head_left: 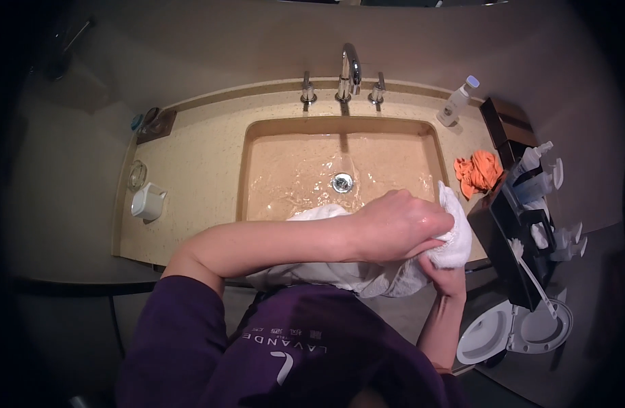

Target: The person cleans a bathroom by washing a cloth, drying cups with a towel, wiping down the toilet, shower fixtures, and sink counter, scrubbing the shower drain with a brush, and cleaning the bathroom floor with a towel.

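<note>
A white towel (455,234) is bunched between my two hands at the front right of the sink. My left arm reaches across my body, and my left hand (406,221) is closed on the towel from above. Below it, my right hand (445,273) grips the same bunch, partly hidden by the cloth. The rest of the towel hangs behind my left forearm along the sink's front edge. The rectangular beige sink (244,160) holds shallow, rippling water around a chrome drain (342,182).
A chrome faucet (349,71) with two handles stands behind the sink. To the right are a white bottle (455,105), an orange cloth (479,171) and a black rack of pump bottles (506,234). A white cup (148,202) stands left. A toilet (489,333) is at lower right.
</note>
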Available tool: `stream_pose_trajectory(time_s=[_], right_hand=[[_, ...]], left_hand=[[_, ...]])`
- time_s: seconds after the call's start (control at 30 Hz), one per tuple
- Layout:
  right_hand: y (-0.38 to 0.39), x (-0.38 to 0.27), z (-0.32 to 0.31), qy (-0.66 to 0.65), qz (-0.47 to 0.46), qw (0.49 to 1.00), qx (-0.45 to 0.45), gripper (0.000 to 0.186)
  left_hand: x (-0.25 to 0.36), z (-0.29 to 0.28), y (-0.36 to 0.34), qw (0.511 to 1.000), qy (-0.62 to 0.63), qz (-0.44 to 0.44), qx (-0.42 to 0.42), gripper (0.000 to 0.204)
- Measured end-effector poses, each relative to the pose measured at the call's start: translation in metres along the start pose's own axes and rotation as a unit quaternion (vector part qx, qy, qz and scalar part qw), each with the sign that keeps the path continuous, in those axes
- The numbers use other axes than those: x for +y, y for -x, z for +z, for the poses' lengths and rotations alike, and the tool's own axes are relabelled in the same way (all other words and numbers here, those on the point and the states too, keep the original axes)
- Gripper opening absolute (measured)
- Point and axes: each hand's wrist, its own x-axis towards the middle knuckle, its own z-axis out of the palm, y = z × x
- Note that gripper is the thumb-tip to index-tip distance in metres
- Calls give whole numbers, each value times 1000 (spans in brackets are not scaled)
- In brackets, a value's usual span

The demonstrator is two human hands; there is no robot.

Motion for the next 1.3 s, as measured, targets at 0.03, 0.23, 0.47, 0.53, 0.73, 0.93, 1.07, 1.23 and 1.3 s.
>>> stream_pose_trajectory(time_s=[0.03, 0.23, 0.47, 0.53, 0.73, 0.93, 1.07, 1.23, 1.3], right_hand=[[-3, -1, 5, 0, 0, 1000, -1, 54], [30, -5, -14, -66, -58, 973, 213, 48], [23, -70, -54, -258, -278, 914, 146, 49], [23, -72, -48, -275, -286, 912, 109, 50], [11, -75, -44, -273, -253, 925, 81, 51], [1, -66, -4, -192, -121, 961, 158, 53], [-22, -40, 57, -17, 68, 988, 135, 48], [-43, -33, 116, 24, 227, 964, 137, 52], [-34, -3, 115, -68, 155, 983, 65, 54]], left_hand=[[-5, 0, 1, 1000, -1, -1, 1, 17], [-110, 18, 81, 890, 279, -358, 33, 54], [-99, 55, 172, 839, 275, -419, -214, 73], [-93, 37, 170, 783, 284, -535, -138, 51], [-33, -16, 173, 551, 702, -384, 237, 43], [4, -46, 166, 531, 790, -159, 262, 56], [17, -13, 149, 615, 717, -308, 113, 95], [21, 62, 121, 810, 221, -311, 446, 67], [11, 48, 115, 814, 137, -340, 450, 55]])
